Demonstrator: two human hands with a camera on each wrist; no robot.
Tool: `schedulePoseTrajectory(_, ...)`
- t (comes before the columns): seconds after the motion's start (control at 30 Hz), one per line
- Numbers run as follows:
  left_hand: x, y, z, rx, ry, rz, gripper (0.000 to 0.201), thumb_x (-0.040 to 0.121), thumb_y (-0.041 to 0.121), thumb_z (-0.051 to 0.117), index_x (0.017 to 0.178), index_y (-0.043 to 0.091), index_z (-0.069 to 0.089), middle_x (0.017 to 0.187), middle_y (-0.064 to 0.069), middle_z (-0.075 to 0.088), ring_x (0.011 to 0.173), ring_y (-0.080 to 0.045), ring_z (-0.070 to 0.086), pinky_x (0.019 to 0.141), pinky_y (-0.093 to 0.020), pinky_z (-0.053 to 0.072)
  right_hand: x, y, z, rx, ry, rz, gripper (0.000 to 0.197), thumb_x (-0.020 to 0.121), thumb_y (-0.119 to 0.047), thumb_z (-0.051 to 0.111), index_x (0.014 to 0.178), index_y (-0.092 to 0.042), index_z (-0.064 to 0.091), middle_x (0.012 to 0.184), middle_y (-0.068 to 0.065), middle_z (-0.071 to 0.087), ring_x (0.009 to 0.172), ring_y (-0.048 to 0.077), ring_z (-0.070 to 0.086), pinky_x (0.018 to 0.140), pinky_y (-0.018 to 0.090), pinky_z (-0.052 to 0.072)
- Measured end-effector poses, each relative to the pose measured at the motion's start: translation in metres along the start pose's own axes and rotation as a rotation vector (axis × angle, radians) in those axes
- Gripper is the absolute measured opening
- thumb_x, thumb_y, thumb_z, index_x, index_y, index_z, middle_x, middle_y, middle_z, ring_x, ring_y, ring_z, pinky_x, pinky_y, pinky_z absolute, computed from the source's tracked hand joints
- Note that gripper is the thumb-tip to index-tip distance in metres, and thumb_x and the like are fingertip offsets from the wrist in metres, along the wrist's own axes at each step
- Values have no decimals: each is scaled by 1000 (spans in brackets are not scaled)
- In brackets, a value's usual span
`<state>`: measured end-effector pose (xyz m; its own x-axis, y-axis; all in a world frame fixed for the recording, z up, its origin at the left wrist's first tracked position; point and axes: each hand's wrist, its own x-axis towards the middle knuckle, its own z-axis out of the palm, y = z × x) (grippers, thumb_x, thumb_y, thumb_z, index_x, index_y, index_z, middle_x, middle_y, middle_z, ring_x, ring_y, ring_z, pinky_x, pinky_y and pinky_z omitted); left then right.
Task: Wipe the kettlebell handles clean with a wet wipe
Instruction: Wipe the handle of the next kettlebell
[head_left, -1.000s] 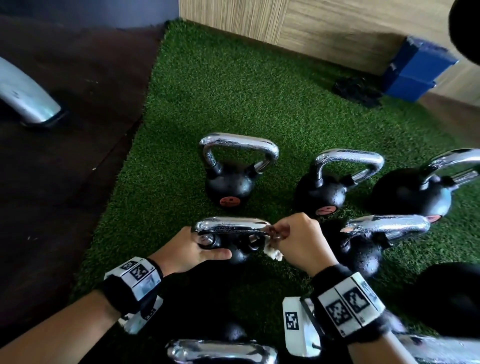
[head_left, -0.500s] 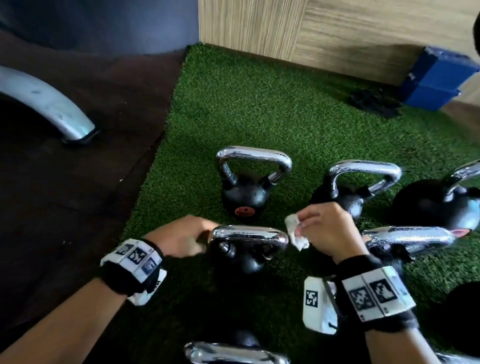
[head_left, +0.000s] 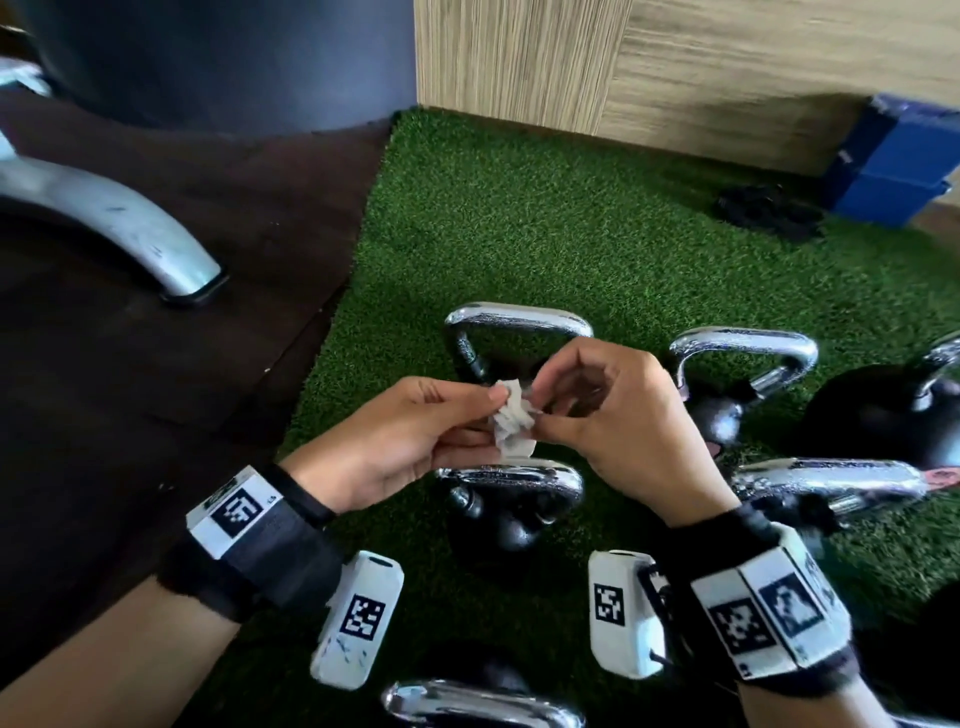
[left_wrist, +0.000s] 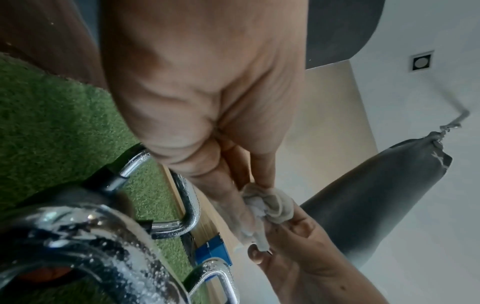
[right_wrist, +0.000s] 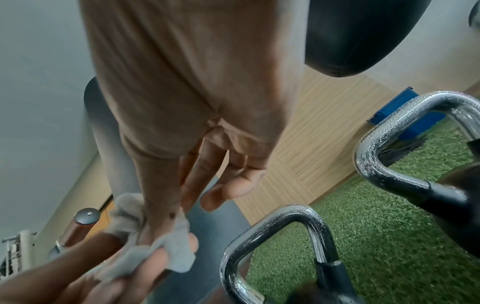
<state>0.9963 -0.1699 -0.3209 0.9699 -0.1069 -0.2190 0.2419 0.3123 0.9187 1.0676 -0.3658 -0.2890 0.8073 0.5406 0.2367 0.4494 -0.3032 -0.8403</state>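
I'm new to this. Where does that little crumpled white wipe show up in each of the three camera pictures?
Head: the wet wipe sits mid-frame, pinched between the left hand and the right hand.
Left wrist: right of centre, at the fingertips.
Right wrist: lower left.
Shared landmark: the blue box by the wooden wall, also seen at and.
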Motion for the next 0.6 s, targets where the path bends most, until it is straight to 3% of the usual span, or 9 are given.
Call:
schedulePoseTrajectory(0.1, -3, -3, -5, 60, 52, 94, 38, 76, 28, 79, 109, 9, 80, 109, -13, 79, 94, -15, 76, 79, -20, 61, -2, 12, -5, -78, -18, 109, 37, 60, -31, 87, 88, -30, 64, 78, -6, 70, 62, 10, 61, 63, 26, 52)
schedulePoseTrajectory(0.13, -4, -4, -7, 180, 87, 163, 35, 79, 28, 80, 110, 11, 80, 112, -8, 78, 101, -15, 75, 83, -22, 61, -3, 21, -8, -126, -67, 192, 37, 61, -28, 84, 91, -31, 63, 79, -4, 68, 64, 10, 60, 66, 29, 52)
schedulePoseTrajectory(0.23, -11, -12, -8, 797, 219, 429, 19, 92, 35, 76, 109, 29, 81, 114, 25, 74, 109, -7, 73, 91, -31, 59, -13, 50, -12, -412, -218, 429, 32, 68, -8, 74, 90, -29, 62, 80, -5, 68, 78, 17, 65, 76, 33, 56)
schedulePoseTrajectory(0.3, -12, -20, 3, 960, 213, 554, 11, 95, 30, 72, 100, 30, 82, 112, 35, 71, 106, 1, 72, 93, -29, 58, -23, 69, -5, -498, -243, 552, 31, 65, -10, 78, 87, -28, 66, 83, -1, 72, 85, 22, 70, 76, 31, 57)
schedulePoseTrajectory(0.4, -7, -34, 23, 1031, 213, 646, 15, 94, 26, 72, 101, 21, 83, 112, 20, 75, 109, 11, 66, 96, -18, 54, -37, 95, 12, -442, -302, 704, 51, 54, -21, 92, 101, -28, 72, 96, 6, 75, 88, 21, 69, 80, 30, 57)
schedulePoseTrajectory(0.47, -5, -40, 31, 1127, 227, 659, 19, 94, 26, 71, 107, 17, 82, 110, 10, 78, 104, 4, 70, 93, -22, 56, -46, 108, 24, -297, -296, 747, 60, 53, -26, 96, 109, -25, 74, 95, 6, 75, 82, 20, 65, 79, 33, 57)
schedulePoseTrajectory(0.53, -9, -39, 33, 1209, 220, 643, 22, 96, 29, 67, 108, 17, 81, 105, 8, 80, 96, -6, 73, 88, -28, 56, -55, 116, 33, -184, -194, 718, 54, 54, -29, 97, 104, -23, 77, 87, 0, 75, 77, 16, 65, 78, 34, 58)
schedulePoseTrajectory(0.57, -12, -37, 30, 1237, 225, 631, 25, 97, 31, 64, 110, 18, 81, 107, 9, 79, 96, -8, 73, 89, -28, 55, -58, 119, 37, -164, -132, 690, 48, 56, -32, 97, 99, -24, 78, 82, -4, 76, 75, 11, 67, 76, 29, 58)
schedulePoseTrajectory(0.6, -15, -36, 25, 1250, 237, 615, 27, 98, 33, 63, 114, 20, 80, 112, 11, 78, 100, -6, 72, 93, -25, 53, -61, 121, 40, -175, -87, 657, 43, 57, -34, 97, 95, -26, 78, 75, -10, 74, 70, 3, 66, 70, 17, 55)
